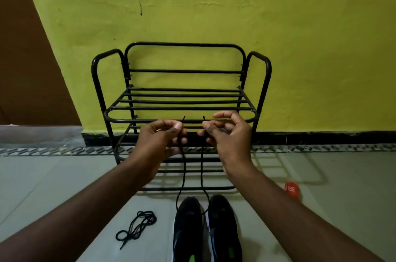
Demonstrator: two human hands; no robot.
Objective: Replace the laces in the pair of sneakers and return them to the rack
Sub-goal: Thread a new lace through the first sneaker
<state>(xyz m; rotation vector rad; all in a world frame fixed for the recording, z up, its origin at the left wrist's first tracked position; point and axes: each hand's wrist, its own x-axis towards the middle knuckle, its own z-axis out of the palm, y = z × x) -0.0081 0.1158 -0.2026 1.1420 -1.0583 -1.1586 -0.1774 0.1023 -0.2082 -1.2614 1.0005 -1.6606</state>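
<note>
Your left hand (162,139) and right hand (227,135) each pinch one end of the black lace (183,176), which hangs down to the sneakers (205,229) below.

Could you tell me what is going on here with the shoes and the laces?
A person is lacing a sneaker. The left hand and the right hand each pinch one end of a black lace, held up in front of the black metal rack. Both strands run down to the pair of sneakers standing side by side on the floor, apparently to the left-hand one. A second lace lies bundled on the floor to the left. The sneakers are not yet on the rack.
</note>
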